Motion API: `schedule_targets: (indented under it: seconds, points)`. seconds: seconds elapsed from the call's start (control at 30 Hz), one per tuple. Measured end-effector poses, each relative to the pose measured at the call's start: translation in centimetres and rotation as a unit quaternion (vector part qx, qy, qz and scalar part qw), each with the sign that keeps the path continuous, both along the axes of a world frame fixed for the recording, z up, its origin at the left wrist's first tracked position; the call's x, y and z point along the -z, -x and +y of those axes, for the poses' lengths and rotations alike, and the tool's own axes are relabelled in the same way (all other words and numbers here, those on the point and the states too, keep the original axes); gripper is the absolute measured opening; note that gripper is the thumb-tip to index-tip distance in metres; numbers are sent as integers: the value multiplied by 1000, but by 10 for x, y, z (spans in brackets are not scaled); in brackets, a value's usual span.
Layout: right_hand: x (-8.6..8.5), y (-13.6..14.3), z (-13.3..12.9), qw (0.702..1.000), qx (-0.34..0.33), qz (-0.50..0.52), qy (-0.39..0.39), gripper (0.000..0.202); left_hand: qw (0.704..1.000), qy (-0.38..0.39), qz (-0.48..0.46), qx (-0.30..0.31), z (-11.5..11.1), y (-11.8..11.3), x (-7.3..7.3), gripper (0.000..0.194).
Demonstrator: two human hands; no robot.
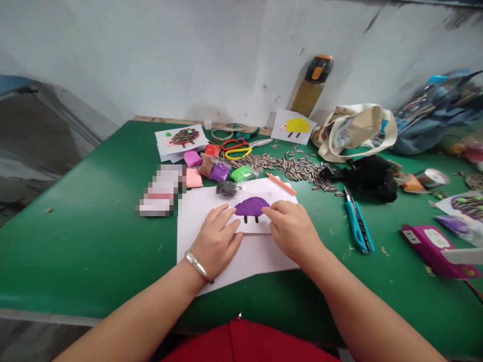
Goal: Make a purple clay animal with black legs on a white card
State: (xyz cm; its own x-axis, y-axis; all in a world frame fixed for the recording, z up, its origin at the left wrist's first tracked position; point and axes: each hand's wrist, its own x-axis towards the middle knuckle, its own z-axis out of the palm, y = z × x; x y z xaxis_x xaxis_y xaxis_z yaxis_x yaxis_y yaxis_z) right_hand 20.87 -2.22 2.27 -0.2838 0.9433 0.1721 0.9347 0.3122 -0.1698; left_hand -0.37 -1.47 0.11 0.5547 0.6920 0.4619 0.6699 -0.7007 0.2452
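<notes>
A purple clay shape (252,206) with two short black legs lies on a small white card (264,227), which rests on larger white sheets (241,256). My left hand (218,239) lies on the card's left side, fingers spread, fingertips beside the purple shape's left end. My right hand (292,226) is at the other end, its index finger touching the purple shape's right edge and its other fingers curled; nothing shows in it. Just above the card sits a bag of black clay (227,189). An orange stick-like tool (281,184) lies on the sheets' upper right.
Behind are sunflower seeds (298,167), scissors (237,151), clay packets (220,171) and a yellow hedgehog card (293,126). A teal cutter (358,223), black cloth bundle (373,178) and magenta device (439,251) lie right. A bottle (313,85) stands by the wall.
</notes>
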Motion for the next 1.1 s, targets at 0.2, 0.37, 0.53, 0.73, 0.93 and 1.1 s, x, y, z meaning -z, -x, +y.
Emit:
schedule_targets:
  seconds: [0.2,0.37,0.53,0.73,0.93,1.1]
  points:
    - [-5,-5,-3,998,-9,-19,58,31,998,4,61,-15,-5,-4,-12,27]
    - [-1,4,-7,996,-34,-38,76,33,992,36,121,-25,-3,-8,-9,37]
    - [2,6,-8,993,-46,-70,80,38,988,63,137,-22,-1,-11,-3,41]
    - [1,5,-10,994,-54,-71,69,43,991,56,119,-16,-2,-11,-1,42]
    - [0,7,-10,993,-59,-86,61,41,991,60,118,-18,-1,-12,-1,40]
    - [2,7,-9,994,-49,-66,68,42,991,59,116,-22,0,-13,-3,41]
